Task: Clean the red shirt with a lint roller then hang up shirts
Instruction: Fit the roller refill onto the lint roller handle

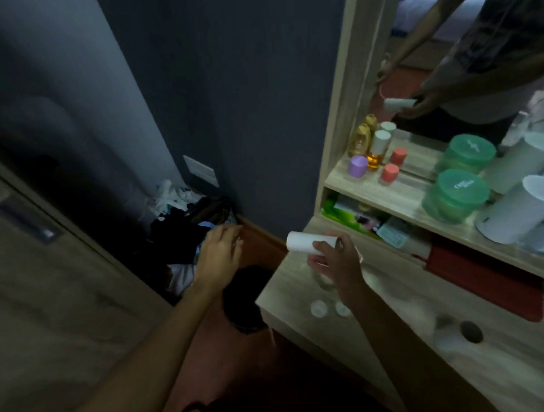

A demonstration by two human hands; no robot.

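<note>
My right hand (pixel 334 259) grasps the white lint roller (pixel 309 244) over the desk's (pixel 301 287) left corner; my left hand (pixel 219 253) hangs released, fingers relaxed, above the black bin (pixel 243 300).

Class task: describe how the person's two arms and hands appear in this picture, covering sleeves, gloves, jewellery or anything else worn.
Both forearms are bare up to the frame edge; no sleeve shows. The left hand and right hand wear no gloves. No watch, bracelet or ring is visible, though the dim, blurry picture could hide small items on the fingers.
</note>
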